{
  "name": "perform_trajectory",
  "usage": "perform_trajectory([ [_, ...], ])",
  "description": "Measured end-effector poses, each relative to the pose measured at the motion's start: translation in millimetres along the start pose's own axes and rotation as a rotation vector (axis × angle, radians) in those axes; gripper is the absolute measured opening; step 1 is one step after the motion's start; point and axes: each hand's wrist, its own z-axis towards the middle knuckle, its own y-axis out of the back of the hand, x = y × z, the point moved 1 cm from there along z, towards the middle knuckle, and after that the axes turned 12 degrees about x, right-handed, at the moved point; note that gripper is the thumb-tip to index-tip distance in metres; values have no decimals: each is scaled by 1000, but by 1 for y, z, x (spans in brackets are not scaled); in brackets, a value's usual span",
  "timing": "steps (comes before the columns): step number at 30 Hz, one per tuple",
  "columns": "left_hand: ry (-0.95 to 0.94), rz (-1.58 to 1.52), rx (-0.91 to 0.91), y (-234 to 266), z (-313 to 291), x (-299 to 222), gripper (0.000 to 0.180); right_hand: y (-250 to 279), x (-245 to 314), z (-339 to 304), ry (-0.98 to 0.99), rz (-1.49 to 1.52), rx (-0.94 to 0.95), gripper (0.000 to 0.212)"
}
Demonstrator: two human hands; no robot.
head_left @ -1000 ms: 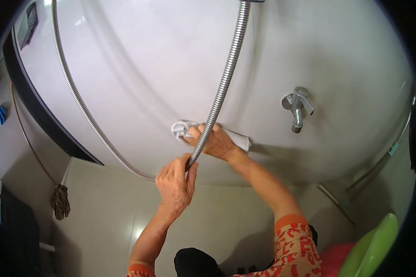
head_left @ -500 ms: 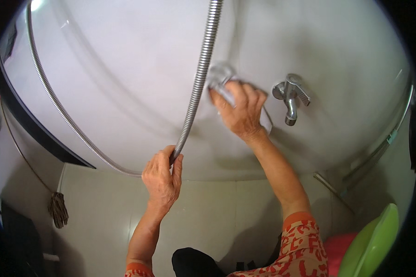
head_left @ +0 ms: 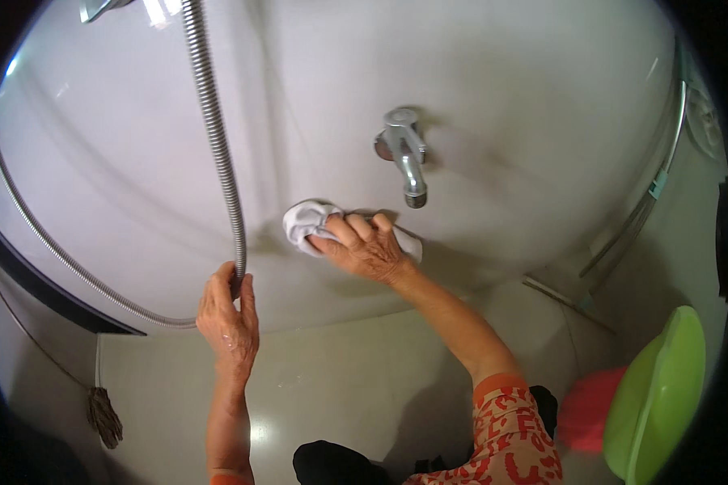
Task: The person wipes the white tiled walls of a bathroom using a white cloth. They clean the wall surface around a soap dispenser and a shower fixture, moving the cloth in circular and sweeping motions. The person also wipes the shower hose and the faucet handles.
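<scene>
My left hand [head_left: 229,311] is closed round the lower part of a ribbed metal shower hose [head_left: 210,105], near the foot of the pale wall. From there the hose loops away to the left and up. My right hand [head_left: 368,246] presses a bunched white cloth [head_left: 309,222] against the wall, its fingers curled over it. Just above and to the right of that hand, a chrome tap [head_left: 408,153] sticks out from the wall, apart from the cloth. Part of the cloth is hidden beneath my fingers.
A green basin [head_left: 655,396] and a pink-red item [head_left: 592,411] stand at the lower right. Thin rods [head_left: 566,301] lean in the right corner. A mop [head_left: 103,416] stands at the left. Part of a chrome fitting [head_left: 101,8] shows at the top left.
My right hand has moved down the wall with the cloth, to below the tap. The view has shifted right, and the left hand still grips the hose.
</scene>
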Motion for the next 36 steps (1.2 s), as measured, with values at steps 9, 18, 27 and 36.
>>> perform_trajectory([
  [9, 39, 19, 3, -29, -7, 33, 38, 12, -95, -65, -284, -244, -63, 48],
  [18, -210, 60, -105, -36, -9, 53, 44, 41, -152, -137, -760, -366, 61, 57],
  [27, -189, 180, -145, -41, -13, 48, 49, 48, -76, -20, -836, 821, -158, 22],
  [36, -204, 178, -104, -43, -14, 61, 53, 54, -141, -55, -447, 2, -231, 40],
])
